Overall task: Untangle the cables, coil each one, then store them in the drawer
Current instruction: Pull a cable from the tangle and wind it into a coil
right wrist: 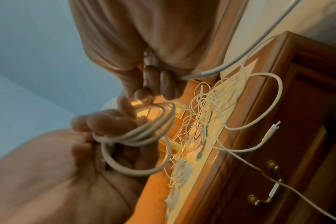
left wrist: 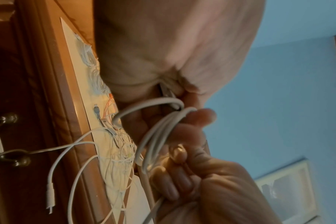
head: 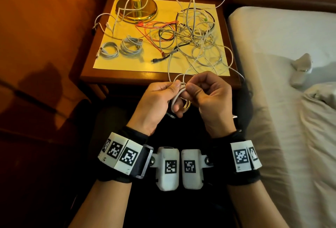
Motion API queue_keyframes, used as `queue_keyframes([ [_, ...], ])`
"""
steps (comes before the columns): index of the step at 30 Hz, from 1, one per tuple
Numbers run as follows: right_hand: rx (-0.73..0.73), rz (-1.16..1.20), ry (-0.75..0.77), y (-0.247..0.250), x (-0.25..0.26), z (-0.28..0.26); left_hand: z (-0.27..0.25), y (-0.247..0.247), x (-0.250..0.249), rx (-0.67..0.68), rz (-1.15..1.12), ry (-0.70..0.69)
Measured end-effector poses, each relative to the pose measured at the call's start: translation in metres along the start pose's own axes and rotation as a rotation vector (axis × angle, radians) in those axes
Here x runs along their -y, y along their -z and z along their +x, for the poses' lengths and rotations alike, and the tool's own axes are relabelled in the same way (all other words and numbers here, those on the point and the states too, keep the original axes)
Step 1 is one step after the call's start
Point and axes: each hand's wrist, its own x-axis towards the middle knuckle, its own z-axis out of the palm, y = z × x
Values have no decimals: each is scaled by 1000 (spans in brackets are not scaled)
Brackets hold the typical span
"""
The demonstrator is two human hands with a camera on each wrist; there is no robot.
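The left hand (head: 156, 100) and the right hand (head: 209, 96) meet just in front of the near edge of the wooden bedside bench (head: 127, 75), both closed around one thin white charging cable (head: 179, 94). The left hand's curled fingers hold the loops already made, a small bundle of turns that shows plainly in the left wrist view (left wrist: 159, 136). The right hand pinches the strand beside those loops, thumb against fingertips, ready to lay on another turn.

What the next move turns on is where the free length runs — from the hands it climbs away and slightly right, over the bench edge, into the loose tangle of white, grey, black and orange cables (head: 190, 35) lying on the pale yellow mat (head: 101, 62). The right hand is nearer that run, so it looks best placed to draw slack while the left hand keeps the coil steady. A pull may drag neighbouring cables, since the strand seems to pass through the heap.

Two finished coils of white cable (head: 120, 47) lie side by side at the mat's left — well apart from the tangle. The drawer's brass handle (right wrist: 267, 195) shows below the bench top, and the drawer looks closed.
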Motion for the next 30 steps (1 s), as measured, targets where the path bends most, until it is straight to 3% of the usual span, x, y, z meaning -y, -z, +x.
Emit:
queue_keyframes([
  [3,-49,-198,78,-1,-7,-1,1,1,0,-26,23,41],
  [7,-36,-271,108,-1,-13,0,1,8,2,-57,76,101],
  [15,139,-113,60,17,-12,0,-1,40,-9,-118,-248,87],
  [21,89,-83,35,33,-10,6,-8,57,-29,-271,-482,-24],
  [27,110,-518,-17,22,-19,12,-3,49,-31,-389,-485,-67],
  [30,86,-563,-14,23,-18,13,-1,50,-35,-409,-521,-83],
])
